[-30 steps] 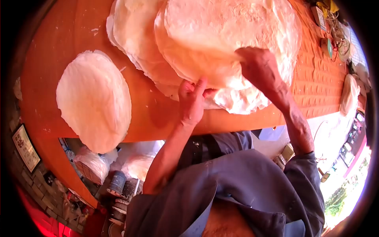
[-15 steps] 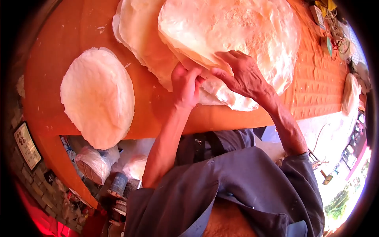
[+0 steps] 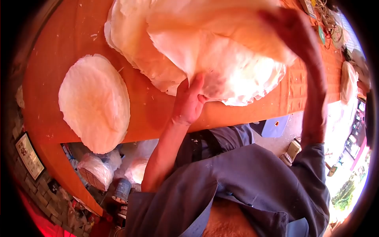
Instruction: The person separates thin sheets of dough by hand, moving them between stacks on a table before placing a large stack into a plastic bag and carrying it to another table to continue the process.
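Note:
Large thin pale sheets [image 3: 244,75] lie stacked on the orange-covered table [image 3: 150,114]. A raised top sheet [image 3: 221,23] is folded up and back over the stack. My left hand [image 3: 189,98] pinches the near edge of this sheet between thumb and fingers. Up at the right, my right hand [image 3: 288,31] is blurred by motion beside the lifted sheet's far edge; its fingers are smeared, and its hold cannot be made out. A separate oval pale sheet [image 3: 94,104] lies at the left, overhanging the table's near edge.
Cables [image 3: 329,23] and small devices sit at the table's far right. Below the table are a plastic-wrapped bundle [image 3: 94,170] and a dark can [image 3: 122,189]. A blue object [image 3: 274,126] is under the near edge. A framed paper [image 3: 29,156] stands at lower left.
My right hand has moved up and to the right, away from my left hand. The top sheet has been lifted and folded back. The camera view has shifted slightly.

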Available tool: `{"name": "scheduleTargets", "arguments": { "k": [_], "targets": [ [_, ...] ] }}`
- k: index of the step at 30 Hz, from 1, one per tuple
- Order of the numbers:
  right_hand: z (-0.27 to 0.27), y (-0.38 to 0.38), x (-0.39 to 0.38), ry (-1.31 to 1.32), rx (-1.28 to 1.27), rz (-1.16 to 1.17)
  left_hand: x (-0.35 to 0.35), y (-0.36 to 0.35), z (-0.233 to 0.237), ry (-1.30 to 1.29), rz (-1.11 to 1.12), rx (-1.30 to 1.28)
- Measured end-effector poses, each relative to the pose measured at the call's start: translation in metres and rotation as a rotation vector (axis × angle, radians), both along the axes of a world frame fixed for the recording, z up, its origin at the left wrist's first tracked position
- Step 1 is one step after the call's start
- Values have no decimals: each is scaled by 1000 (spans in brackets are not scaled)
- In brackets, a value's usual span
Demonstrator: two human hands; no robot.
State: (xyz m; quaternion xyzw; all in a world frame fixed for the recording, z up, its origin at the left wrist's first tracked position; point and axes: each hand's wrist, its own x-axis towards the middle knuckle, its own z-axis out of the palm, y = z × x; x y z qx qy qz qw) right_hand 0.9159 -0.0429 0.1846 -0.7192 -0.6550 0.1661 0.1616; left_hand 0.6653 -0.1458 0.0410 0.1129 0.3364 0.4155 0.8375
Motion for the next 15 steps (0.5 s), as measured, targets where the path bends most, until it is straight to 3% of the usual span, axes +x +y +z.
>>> {"name": "scheduleTargets", "arguments": {
  "k": [2,3,4,6,7,9,11,12,14,15],
  "targets": [
    [30,14,21,-140,135,-167,-13,-13,-23,95,-31,32],
    [39,25,44,-362,210,-136,-15,-16,-25,107,-38,-16],
    [41,25,46,-318,462,-80,-17,-17,-26,121,-43,-62],
    [57,55,98,-171,484,-21,-23,-22,-34,202,-47,-168],
    [78,56,80,-304,605,20,-27,-25,-38,189,-41,-164],
    [80,87,129,-754,914,-192,-31,-28,-40,160,-30,-145],
    [117,80,137,-685,684,-64,-34,-32,-36,147,19,-129],
    [122,90,134,-549,653,-255,-39,-35,-41,152,29,-125],
    [117,88,129,-582,897,-231,-45,-40,-49,189,51,-90],
    [112,70,97,-537,729,-231,-44,-41,-42,218,62,-63]
  ]
}}
